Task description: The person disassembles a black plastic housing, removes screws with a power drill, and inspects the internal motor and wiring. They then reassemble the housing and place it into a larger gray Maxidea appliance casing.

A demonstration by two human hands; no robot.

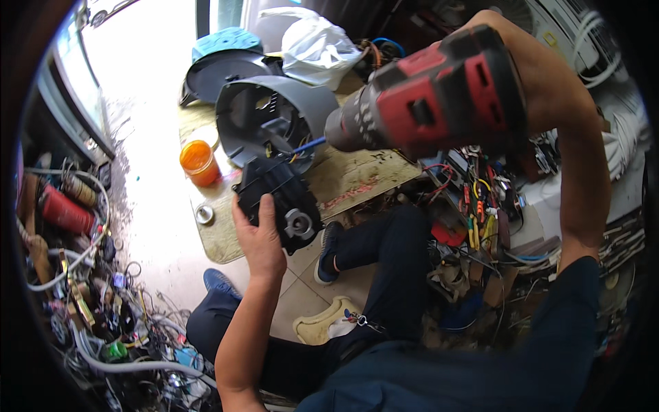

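My right hand [539, 72] is wrapped round a red and black cordless drill [429, 103], its fingers mostly hidden behind the tool. The drill points left, and its long blue bit [310, 145] reaches the top of a black plastic housing [278, 185]. Whether the tip sits on a screw is too small to tell. My left hand [259, 237] grips the near end of that black housing, thumb on top. Directly behind it, a grey drum-shaped plastic shell [317, 106] lies on its side with its open end toward me. Coloured wires show between the two parts.
An orange tub [199, 165] and a small round metal piece [204, 214] are on the worn board [357, 189]. Behind are a black round cover [223, 75] and a white plastic bag [316, 44]. Tools [480, 206] crowd the right; cables and scrap [130, 323] heap at left.
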